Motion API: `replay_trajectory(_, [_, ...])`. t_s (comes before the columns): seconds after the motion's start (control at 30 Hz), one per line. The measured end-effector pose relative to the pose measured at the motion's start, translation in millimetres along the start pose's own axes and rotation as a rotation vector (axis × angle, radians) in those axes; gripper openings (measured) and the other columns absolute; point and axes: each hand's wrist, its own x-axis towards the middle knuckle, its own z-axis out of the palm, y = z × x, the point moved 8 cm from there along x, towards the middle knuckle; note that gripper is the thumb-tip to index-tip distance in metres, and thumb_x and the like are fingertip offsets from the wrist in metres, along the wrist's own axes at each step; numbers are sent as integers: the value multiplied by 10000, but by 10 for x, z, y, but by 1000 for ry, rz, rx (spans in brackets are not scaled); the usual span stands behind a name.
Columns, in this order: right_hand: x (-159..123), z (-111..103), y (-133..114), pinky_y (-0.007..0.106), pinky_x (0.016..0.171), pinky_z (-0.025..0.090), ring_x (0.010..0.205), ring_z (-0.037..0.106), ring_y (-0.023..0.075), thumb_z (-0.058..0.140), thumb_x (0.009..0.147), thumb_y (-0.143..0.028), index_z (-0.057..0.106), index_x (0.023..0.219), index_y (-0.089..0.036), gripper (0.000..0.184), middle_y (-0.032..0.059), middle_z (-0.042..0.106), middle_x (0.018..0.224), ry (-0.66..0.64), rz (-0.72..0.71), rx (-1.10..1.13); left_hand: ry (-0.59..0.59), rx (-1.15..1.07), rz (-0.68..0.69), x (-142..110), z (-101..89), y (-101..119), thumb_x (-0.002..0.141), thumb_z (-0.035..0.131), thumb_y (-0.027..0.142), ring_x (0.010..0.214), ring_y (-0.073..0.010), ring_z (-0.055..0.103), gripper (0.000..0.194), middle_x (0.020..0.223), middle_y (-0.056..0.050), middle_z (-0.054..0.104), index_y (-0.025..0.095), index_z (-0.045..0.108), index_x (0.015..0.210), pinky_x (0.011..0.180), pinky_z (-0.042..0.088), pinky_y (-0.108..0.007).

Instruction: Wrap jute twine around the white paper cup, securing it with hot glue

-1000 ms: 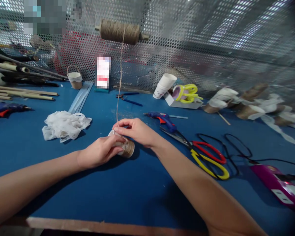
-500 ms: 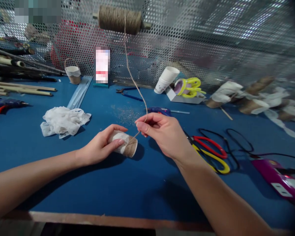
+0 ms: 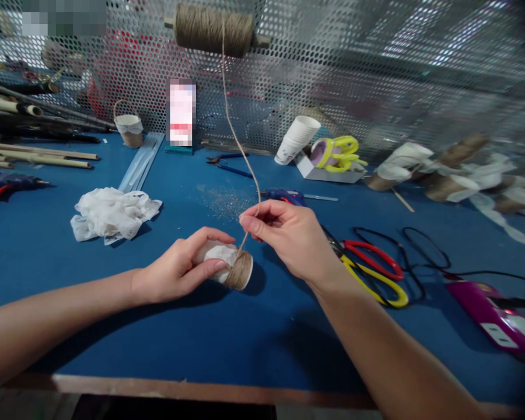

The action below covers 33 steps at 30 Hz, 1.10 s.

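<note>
My left hand (image 3: 192, 262) grips a small paper cup (image 3: 240, 270) lying on its side, thumb in front and fingers behind. Twine is wound around the cup's right end, and white fabric or paper covers its middle. My right hand (image 3: 280, 230) pinches the jute twine (image 3: 234, 125) between thumb and fingers, just above and right of the cup. From there the strand climbs to a twine spool (image 3: 214, 29) on a rod at the mesh panel.
White lace (image 3: 114, 213) lies left. A glue gun (image 3: 284, 196), pliers (image 3: 231, 163) and stacked paper cups (image 3: 296, 140) stand behind my hands. Scissors (image 3: 376, 274) and a purple power strip (image 3: 492, 318) are right. Sticks (image 3: 39, 157) lie far left.
The cup has shifted slightly right and down and turned in my left hand, with more twine showing around its end. My right hand stays nearly in place, still pinching the twine.
</note>
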Motion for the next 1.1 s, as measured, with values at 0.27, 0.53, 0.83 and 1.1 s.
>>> replay_trajectory(0.27, [-3,64,56,238,517,414,511,481,79,711,694,-354,641,710,-160,207,-23,595,602,-45,11,13,-8,20,76,-43,21,32,912,461,274,723,-137,600,220,911,-57,636,177,442,1108,570,444,-203])
replay_trajectory(0.53, [1,105,126,237,536,425,523,489,80,716,684,-328,642,716,-163,184,-20,606,624,-79,58,29,-10,-18,92,-38,30,40,912,469,264,806,-155,594,199,965,-69,628,188,447,1094,633,453,-224])
replay_trajectory(0.83, [-33,161,164,251,572,442,559,520,95,698,691,-332,642,710,-168,175,-14,615,641,-112,106,25,31,20,199,-68,-2,147,914,472,238,628,-97,564,187,882,-36,623,180,451,1090,556,434,-184])
replay_trajectory(1.1, [-62,211,174,253,619,463,621,566,106,699,692,-319,638,729,-167,168,-3,639,692,-141,120,85,99,138,351,-94,-55,301,922,444,233,403,-54,387,142,604,51,504,161,462,1044,405,346,-155])
